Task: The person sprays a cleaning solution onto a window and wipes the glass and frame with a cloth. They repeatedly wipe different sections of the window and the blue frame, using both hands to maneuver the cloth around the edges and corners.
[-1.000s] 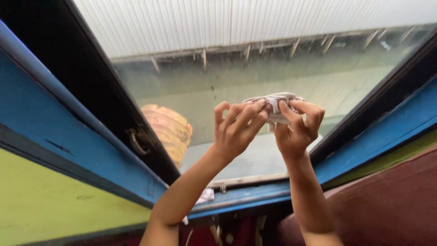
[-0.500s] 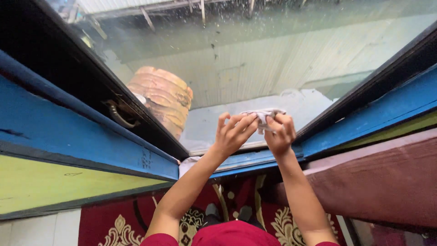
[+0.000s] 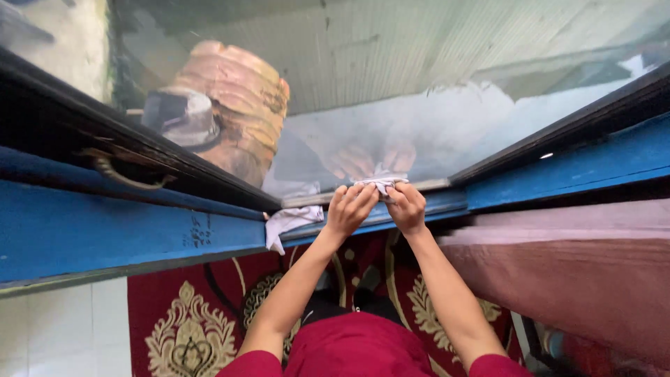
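My left hand (image 3: 351, 207) and my right hand (image 3: 405, 207) are raised side by side at the bottom edge of a window pane (image 3: 433, 84). Both grip a small crumpled white cloth (image 3: 380, 183) between their fingertips, pressed near the lower window frame. The glass reflects my fingers just above the cloth. My arms come up from red sleeves at the bottom of the view.
A blue window frame (image 3: 125, 230) with a dark inner sash and a metal handle (image 3: 115, 171) runs along the left. A second white cloth (image 3: 289, 222) lies on the sill. Outside stands a brown tank (image 3: 237, 98). A red patterned carpet (image 3: 188, 328) lies below, a maroon surface (image 3: 579, 279) at right.
Both hands have slid the cloth down the glass from the middle of the pane to its bottom edge. The view tilted downward, showing the carpet and my red sleeves.
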